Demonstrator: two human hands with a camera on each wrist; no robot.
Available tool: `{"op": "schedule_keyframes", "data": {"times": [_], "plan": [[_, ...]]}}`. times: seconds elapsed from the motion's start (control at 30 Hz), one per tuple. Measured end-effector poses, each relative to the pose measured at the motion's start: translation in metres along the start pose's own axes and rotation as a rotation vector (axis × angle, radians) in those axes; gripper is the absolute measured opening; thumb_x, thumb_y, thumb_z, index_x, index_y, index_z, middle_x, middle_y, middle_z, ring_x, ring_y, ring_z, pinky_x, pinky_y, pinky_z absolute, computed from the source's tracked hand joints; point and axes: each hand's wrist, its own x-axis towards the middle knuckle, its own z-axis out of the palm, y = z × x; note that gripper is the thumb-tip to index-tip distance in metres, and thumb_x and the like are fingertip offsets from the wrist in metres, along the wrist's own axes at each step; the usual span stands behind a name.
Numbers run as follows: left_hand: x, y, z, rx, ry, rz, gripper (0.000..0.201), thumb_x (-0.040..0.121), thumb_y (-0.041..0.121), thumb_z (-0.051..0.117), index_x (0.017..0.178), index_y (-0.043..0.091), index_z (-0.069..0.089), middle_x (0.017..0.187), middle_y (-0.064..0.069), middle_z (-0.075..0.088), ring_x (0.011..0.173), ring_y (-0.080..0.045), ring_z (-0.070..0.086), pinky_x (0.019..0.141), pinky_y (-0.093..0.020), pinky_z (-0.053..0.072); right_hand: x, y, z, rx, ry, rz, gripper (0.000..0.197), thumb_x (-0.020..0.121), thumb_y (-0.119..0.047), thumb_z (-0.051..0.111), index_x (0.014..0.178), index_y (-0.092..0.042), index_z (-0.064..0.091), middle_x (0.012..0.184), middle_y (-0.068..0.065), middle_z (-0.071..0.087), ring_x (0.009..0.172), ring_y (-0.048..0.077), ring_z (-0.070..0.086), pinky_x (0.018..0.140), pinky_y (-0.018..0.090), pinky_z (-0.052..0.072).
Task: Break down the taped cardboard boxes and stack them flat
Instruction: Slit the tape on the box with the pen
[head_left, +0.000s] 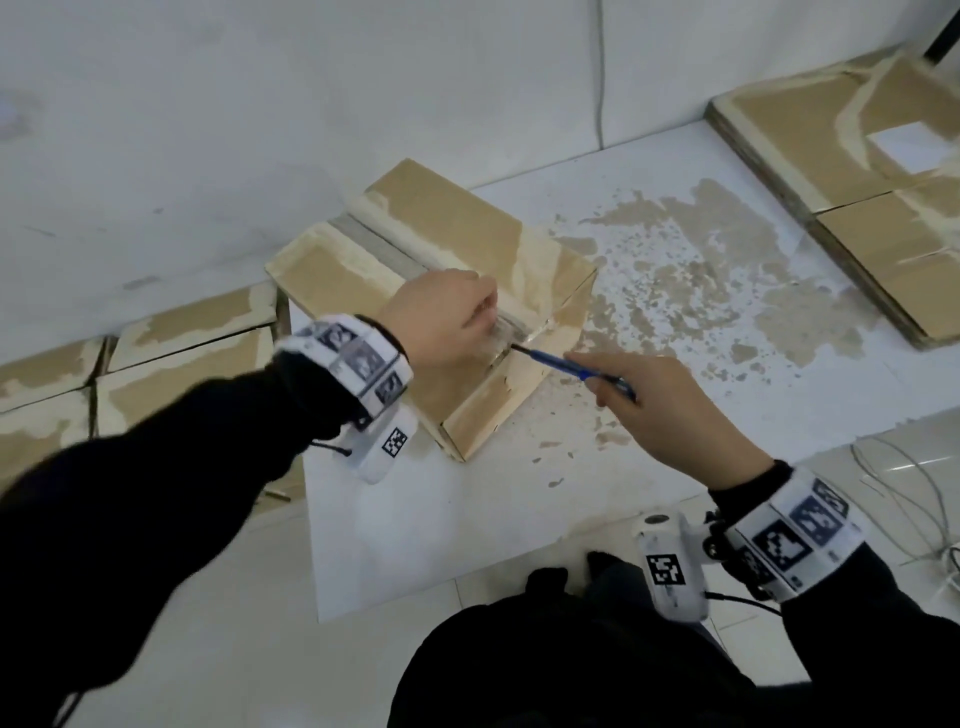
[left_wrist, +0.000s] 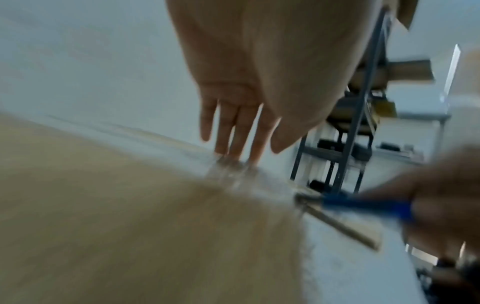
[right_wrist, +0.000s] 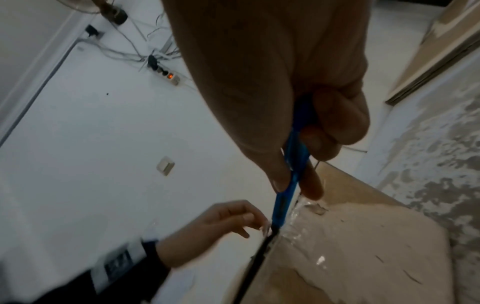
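Cardboard sheets (head_left: 182, 338) lie flat at left. The left hand (head_left: 441, 317) rests on the cardboard box (head_left: 467, 234), mid-scene on a white board (head_left: 467, 519), with straight fingers pressing the clear tape (head_left: 519, 332) at the seam. The blue knife (head_left: 561, 361) has its tip at that seam, and the right hand (head_left: 660, 410) is clamped round its handle.

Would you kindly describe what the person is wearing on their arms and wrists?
Long black sleeves cover both arms. The left hand and right hand are bare. The left wristband and right wristband are broad and white, printed with square black and grey markers. Under each hangs a white camera unit bearing a small black-and-white square code. A thin black cable leaves the right one.
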Motion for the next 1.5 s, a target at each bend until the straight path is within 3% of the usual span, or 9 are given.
{"op": "schedule_keyframes", "data": {"times": [0.1, 0.17, 0.23, 0.4, 0.7, 0.8, 0.97, 1.3, 1.5], "plan": [[0.003, 0.008, -0.029, -0.327, 0.041, -0.217, 0.027, 0.099, 0.022, 0.043, 0.121, 0.011, 0.054, 0.104, -0.005, 0.063, 0.089, -0.019, 0.06, 0.077, -0.029, 0.047, 0.003, 0.007, 0.003, -0.063, -0.017, -0.059, 0.037, 0.097, -0.018, 0.049, 0.133, -0.029, 0.054, 0.109, -0.011, 0.066, 0.085, -0.005, 0.055, 0.065, 0.006, 0.039], [0.007, 0.014, -0.033, -0.471, 0.1, -0.409, 0.027, 0.098, 0.018, 0.042, 0.106, 0.0, 0.06, 0.096, -0.014, 0.067, 0.08, -0.023, 0.063, 0.067, -0.031, 0.051, 0.003, 0.009, 0.0, -0.09, -0.018, -0.083, 0.038, 0.096, -0.016, 0.05, 0.133, -0.028, 0.054, 0.099, -0.016, 0.064, 0.079, -0.003, 0.052, 0.063, 0.008, 0.038], [0.009, 0.024, -0.027, -0.692, -0.064, -0.652, 0.03, 0.099, 0.016, 0.04, 0.102, -0.007, 0.059, 0.09, -0.021, 0.066, 0.07, -0.027, 0.065, 0.061, -0.032, 0.056, 0.006, 0.01, -0.004, -0.142, -0.006, -0.102, 0.038, 0.096, -0.016, 0.05, 0.133, -0.028, 0.054, 0.079, -0.021, 0.052, 0.067, 0.0, 0.047, 0.057, 0.014, 0.038], [0.012, 0.029, -0.013, -1.146, -0.165, -1.071, 0.027, 0.1, 0.024, 0.046, 0.092, -0.001, 0.052, 0.077, -0.015, 0.056, 0.065, -0.028, 0.065, 0.06, -0.035, 0.055, 0.014, 0.021, -0.007, -0.134, -0.047, -0.149, 0.039, 0.095, -0.013, 0.051, 0.132, -0.024, 0.055, 0.09, 0.002, 0.063, 0.077, 0.017, 0.057, 0.068, 0.033, 0.049], [0.029, 0.049, -0.006, -1.365, 0.102, -1.158, 0.031, 0.096, 0.019, 0.056, 0.068, 0.005, 0.05, 0.064, -0.007, 0.046, 0.057, -0.021, 0.048, 0.056, -0.026, 0.043, 0.02, 0.02, -0.017, -0.241, -0.174, -0.249, 0.047, 0.097, -0.007, 0.044, 0.141, -0.023, 0.044, 0.084, 0.007, 0.05, 0.075, 0.025, 0.05, 0.067, 0.036, 0.042], [0.034, 0.054, -0.012, -1.338, 0.099, -1.182, 0.028, 0.096, 0.021, 0.055, 0.076, 0.002, 0.053, 0.07, -0.009, 0.054, 0.062, -0.02, 0.053, 0.062, -0.028, 0.048, 0.024, 0.019, -0.019, -0.255, -0.197, -0.282, 0.046, 0.097, -0.005, 0.043, 0.141, -0.02, 0.043, 0.082, 0.008, 0.048, 0.074, 0.029, 0.05, 0.067, 0.04, 0.041], [0.037, 0.044, -0.013, -1.214, -0.038, -1.176, 0.033, 0.098, 0.029, 0.05, 0.075, 0.006, 0.052, 0.044, 0.003, 0.049, 0.024, -0.006, 0.036, 0.033, -0.011, 0.031, 0.032, 0.024, -0.022, -0.249, -0.264, -0.318, 0.045, 0.096, -0.002, 0.044, 0.137, -0.018, 0.047, 0.088, 0.011, 0.053, 0.08, 0.03, 0.052, 0.072, 0.041, 0.044], [0.038, 0.045, 0.027, -1.472, 0.367, -1.267, 0.034, 0.083, 0.019, 0.074, 0.06, 0.012, 0.049, 0.038, 0.005, 0.039, 0.028, -0.007, 0.028, 0.035, -0.014, 0.029, 0.032, 0.03, -0.021, -0.101, -0.295, -0.27, 0.043, 0.096, -0.003, 0.045, 0.137, -0.015, 0.047, 0.104, 0.014, 0.059, 0.092, 0.027, 0.052, 0.081, 0.035, 0.041], [0.042, 0.044, 0.042, -1.388, 0.535, -1.236, 0.03, 0.079, 0.013, 0.076, 0.059, 0.013, 0.054, 0.034, 0.004, 0.042, 0.03, -0.012, 0.035, 0.042, -0.023, 0.035, 0.024, 0.036, -0.03, -0.121, -0.13, -0.282, 0.04, 0.094, -0.002, 0.049, 0.132, -0.013, 0.054, 0.09, 0.01, 0.056, 0.078, 0.026, 0.053, 0.07, 0.037, 0.043]]}}
